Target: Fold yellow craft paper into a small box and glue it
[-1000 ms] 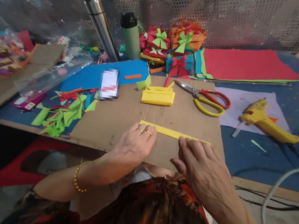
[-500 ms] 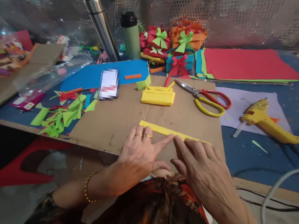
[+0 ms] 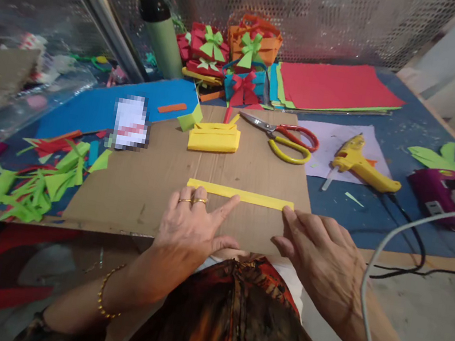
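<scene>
A narrow yellow paper strip (image 3: 257,199) lies flat on the brown cardboard (image 3: 135,201) in front of me. My left hand (image 3: 192,223) rests on its left part, fingers spread, with the index fingertip on the strip near its middle. At the strip's right end, the index fingertip of my right hand (image 3: 319,250) touches the paper; the fingers are stretched out and the thumb stands apart. Beyond the strip sits a folded yellow paper piece (image 3: 214,138). Red-and-yellow-handled scissors (image 3: 279,135) lie partly opened to its right.
A yellow glue gun (image 3: 359,163) lies on lilac paper (image 3: 310,167) at right, near a grey cable (image 3: 378,260). Green paper scraps (image 3: 46,181) are heaped at left. Small paper baskets (image 3: 244,83), a green bottle (image 3: 162,40) and coloured sheets (image 3: 337,87) line the back.
My right hand has slid rightward along the strip to its end, away from my left hand. My left hand stays on the strip. The whole view has turned to the right.
</scene>
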